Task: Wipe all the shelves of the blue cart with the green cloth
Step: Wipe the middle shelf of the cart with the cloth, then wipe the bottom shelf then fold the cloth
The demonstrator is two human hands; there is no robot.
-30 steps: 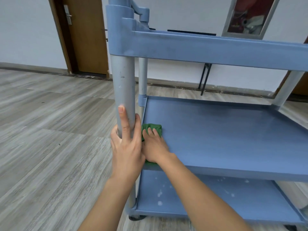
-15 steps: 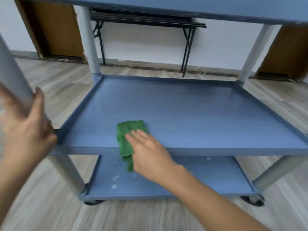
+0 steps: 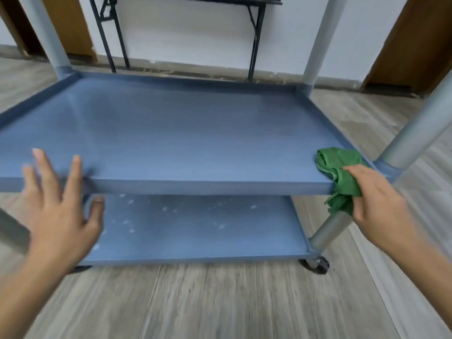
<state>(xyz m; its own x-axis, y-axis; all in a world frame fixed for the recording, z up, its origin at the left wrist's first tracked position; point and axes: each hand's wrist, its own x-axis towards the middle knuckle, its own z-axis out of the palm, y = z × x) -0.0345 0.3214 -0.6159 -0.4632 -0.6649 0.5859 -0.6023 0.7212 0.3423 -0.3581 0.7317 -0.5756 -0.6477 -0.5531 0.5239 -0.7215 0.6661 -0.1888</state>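
— What's changed?
— The left hand (image 3: 58, 216) has let go of the post, fingers spread, holding nothing. The right hand (image 3: 376, 201) grips the cloth (image 3: 340, 165), which has swept from the left front corner of the middle shelf (image 3: 195, 143) to the right front corner.
— Meaning?
— Front strip done, I'd say. The speckled bottom shelf (image 3: 208, 231) still waits, and likely the middle shelf's back.
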